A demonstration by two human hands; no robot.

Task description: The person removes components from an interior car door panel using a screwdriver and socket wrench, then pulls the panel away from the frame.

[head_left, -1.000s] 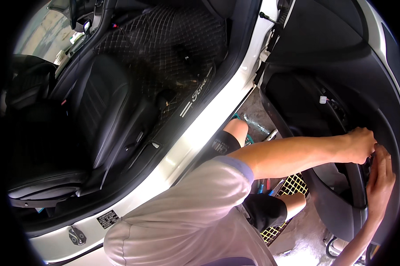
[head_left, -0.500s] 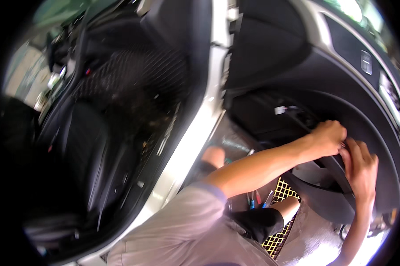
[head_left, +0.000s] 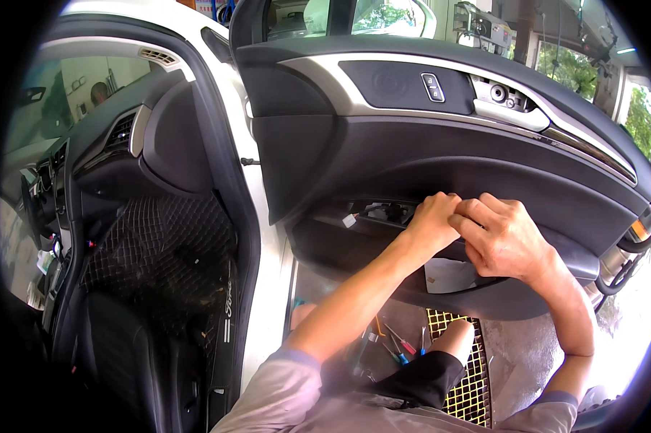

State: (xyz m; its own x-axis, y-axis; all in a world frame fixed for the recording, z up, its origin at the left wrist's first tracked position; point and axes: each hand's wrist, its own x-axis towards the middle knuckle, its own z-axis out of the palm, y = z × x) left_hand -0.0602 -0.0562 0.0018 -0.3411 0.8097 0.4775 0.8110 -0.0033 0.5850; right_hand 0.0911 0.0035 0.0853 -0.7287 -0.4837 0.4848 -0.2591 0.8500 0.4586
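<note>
A black car door panel [head_left: 383, 148] with silver trim stands swung out ahead of me. Both my hands meet at its armrest, just beside an opening [head_left: 392, 212] where a white plug connector [head_left: 349, 220] hangs out. My left hand [head_left: 435, 222] is closed, its fingers curled at the armrest. Right against it, my right hand [head_left: 502, 234] is closed too, fingertips bent in a pinch. Whatever lies between the fingers is hidden behind the knuckles. Under my right hand, the door pocket holds a white sheet [head_left: 448, 276].
Screwdrivers with red [head_left: 408, 347] and blue [head_left: 403, 359] handles lie on the floor by my knee, next to a yellow grating [head_left: 477, 379]. On the left is the white door sill [head_left: 257, 303], with a quilted floor mat [head_left: 152, 238] and black seat [head_left: 120, 353] inside.
My view has swung round, so the door now spreads across the top. The hands stay together at the armrest, with the right hand now turned knuckles up against the left.
</note>
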